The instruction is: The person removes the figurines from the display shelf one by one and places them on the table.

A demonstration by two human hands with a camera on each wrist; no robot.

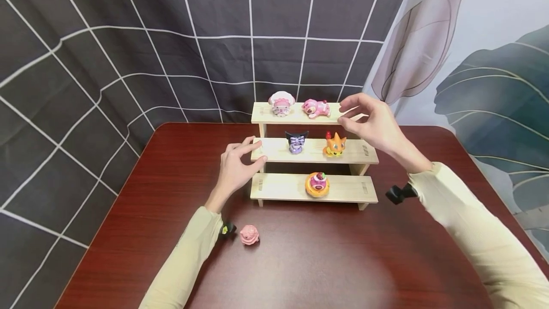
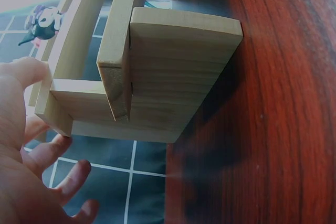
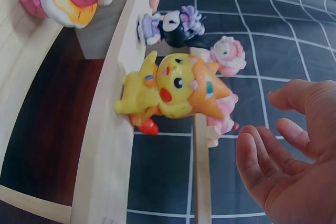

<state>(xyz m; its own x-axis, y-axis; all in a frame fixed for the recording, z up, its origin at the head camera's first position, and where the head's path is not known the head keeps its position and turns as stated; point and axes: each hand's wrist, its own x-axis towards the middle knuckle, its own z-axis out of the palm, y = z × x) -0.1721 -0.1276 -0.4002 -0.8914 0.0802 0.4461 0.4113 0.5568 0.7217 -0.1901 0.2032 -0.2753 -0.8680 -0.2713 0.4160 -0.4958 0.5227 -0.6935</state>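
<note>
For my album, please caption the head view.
Fingers flank a tiered wooden stand of five figurines; a pink figurine on the table.

- Head view: looks forward and down from above the table (image 1: 309, 252), set well back, taking in the whole shelf (image 1: 315, 157), the left hand (image 1: 235, 165), the right hand (image 1: 374, 124) and the checked curtain (image 1: 223, 58) behind.
- Left wrist view: very near, at the shelf's left end, looking along it; turned sideways, the table filling its right side.
- Right wrist view: near, from the shelf's right, facing across it leftward; also sideways, curtain at its right.
- All three share the black toy (image 1: 296, 143); each wrist view catches the opposite hand's fingers along its top edge.
</note>
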